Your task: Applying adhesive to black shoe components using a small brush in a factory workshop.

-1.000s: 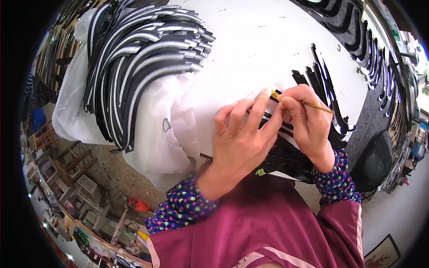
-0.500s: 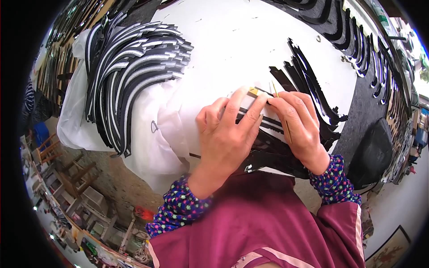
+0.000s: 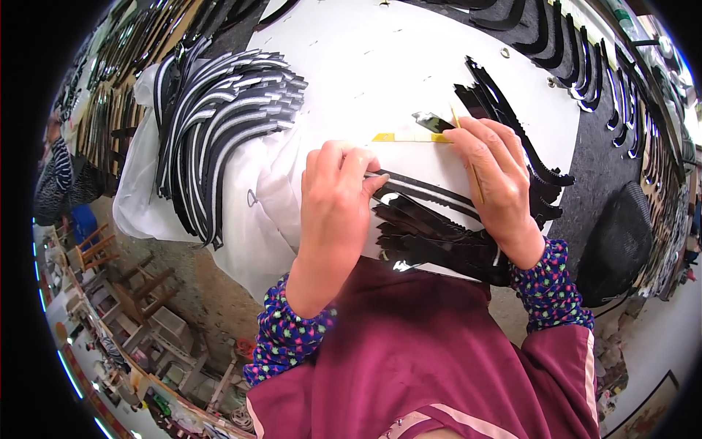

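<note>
My left hand [image 3: 333,197] pinches the left end of a long black strip [image 3: 424,189] with a pale stripe, lying slanted across the white tabletop [image 3: 351,80]. My right hand [image 3: 497,183] is closed around a thin yellow stick [image 3: 455,115] whose tip points away from me. Its fingertips also meet the right end of a narrow yellow-and-white strip [image 3: 409,137]. Just beyond those fingertips lies a small glossy dark piece [image 3: 433,122]. Several glossy black curved pieces [image 3: 439,241] are heaped below the strip, close to my apron [image 3: 409,344].
A pile of curved black-and-white strips [image 3: 241,110] rests on white cloth [image 3: 256,190] at the left. More black pieces [image 3: 512,124] lie right of my right hand. Curved black parts [image 3: 570,51] line the far right edge. A black mesh backrest [image 3: 618,245] stands at the right.
My hands have moved apart, the left one shifting left to the black strip's end. The yellow-and-white strip, mostly covered before, now shows stretched out left of my right fingertips.
</note>
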A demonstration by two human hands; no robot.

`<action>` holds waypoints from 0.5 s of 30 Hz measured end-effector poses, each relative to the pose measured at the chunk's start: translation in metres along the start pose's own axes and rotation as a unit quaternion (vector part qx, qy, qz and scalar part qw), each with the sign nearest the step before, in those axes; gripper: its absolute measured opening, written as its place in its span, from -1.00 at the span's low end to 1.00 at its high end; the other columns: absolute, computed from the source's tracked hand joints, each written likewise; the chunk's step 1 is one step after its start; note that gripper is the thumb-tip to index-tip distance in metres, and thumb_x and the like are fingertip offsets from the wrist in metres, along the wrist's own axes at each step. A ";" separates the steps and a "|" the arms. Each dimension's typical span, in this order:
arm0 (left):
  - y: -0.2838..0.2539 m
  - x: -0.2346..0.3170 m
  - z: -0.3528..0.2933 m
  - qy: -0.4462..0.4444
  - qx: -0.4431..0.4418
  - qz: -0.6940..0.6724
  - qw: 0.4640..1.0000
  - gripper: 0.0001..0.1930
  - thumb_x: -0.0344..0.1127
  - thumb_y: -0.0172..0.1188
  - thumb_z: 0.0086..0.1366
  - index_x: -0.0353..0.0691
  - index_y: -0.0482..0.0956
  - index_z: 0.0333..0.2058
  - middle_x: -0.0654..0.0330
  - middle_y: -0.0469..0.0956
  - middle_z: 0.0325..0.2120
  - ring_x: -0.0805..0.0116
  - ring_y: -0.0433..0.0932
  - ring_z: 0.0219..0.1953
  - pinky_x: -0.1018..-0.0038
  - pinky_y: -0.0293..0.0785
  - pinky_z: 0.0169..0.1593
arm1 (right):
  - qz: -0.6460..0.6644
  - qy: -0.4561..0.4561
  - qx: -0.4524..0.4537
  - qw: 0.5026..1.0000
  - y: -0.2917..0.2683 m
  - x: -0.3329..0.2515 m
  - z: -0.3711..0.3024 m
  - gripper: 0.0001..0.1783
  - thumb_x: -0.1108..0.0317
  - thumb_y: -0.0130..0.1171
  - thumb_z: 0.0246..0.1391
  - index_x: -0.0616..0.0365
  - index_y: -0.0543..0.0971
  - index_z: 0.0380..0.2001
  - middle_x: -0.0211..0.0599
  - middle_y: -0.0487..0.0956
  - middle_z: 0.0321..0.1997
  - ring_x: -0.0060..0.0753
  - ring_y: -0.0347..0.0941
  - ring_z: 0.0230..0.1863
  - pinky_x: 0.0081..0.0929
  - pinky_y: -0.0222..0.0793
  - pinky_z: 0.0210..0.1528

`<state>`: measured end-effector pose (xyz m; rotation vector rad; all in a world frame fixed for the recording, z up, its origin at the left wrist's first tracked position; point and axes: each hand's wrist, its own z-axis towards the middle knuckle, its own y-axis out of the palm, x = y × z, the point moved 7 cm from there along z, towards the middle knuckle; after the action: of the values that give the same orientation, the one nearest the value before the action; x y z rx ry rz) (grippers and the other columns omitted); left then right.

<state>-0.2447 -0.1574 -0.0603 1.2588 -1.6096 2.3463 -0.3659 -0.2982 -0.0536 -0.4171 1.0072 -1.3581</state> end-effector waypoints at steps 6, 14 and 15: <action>0.000 0.001 0.004 0.036 0.007 0.014 0.999 -0.72 -0.59 0.41 -0.01 -0.21 0.54 -0.32 0.18 0.45 -0.29 0.13 0.43 -0.19 0.29 0.42 -0.13 | 0.010 -0.068 -0.069 0.995 0.008 -0.017 0.007 -0.66 0.47 0.19 -0.07 0.21 0.60 -0.14 -0.19 0.63 -0.05 -0.17 0.53 0.01 -0.26 0.42 -0.02; 0.000 -0.002 0.009 0.074 -0.039 0.032 0.996 -0.63 -0.62 0.42 -0.09 -0.15 0.55 -0.29 0.21 0.46 -0.29 0.15 0.45 -0.20 0.30 0.47 -0.15 | 0.014 -0.071 -0.068 0.995 0.009 -0.019 0.006 -0.64 0.48 0.20 -0.08 0.23 0.56 -0.12 -0.20 0.58 -0.09 -0.12 0.53 -0.05 -0.19 0.44 0.02; -0.001 0.002 0.011 0.089 -0.042 0.030 0.995 -0.64 -0.62 0.41 -0.08 -0.15 0.56 -0.28 0.21 0.46 -0.28 0.15 0.46 -0.20 0.30 0.47 -0.14 | 0.016 -0.066 -0.067 0.995 0.009 -0.018 0.006 -0.63 0.48 0.20 -0.08 0.23 0.56 -0.12 -0.20 0.58 -0.09 -0.11 0.53 -0.05 -0.18 0.45 0.03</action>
<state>-0.2388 -0.1664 -0.0568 0.9693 -1.6919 2.3214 -0.3542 -0.2814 -0.0509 -0.5820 0.9938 -1.2212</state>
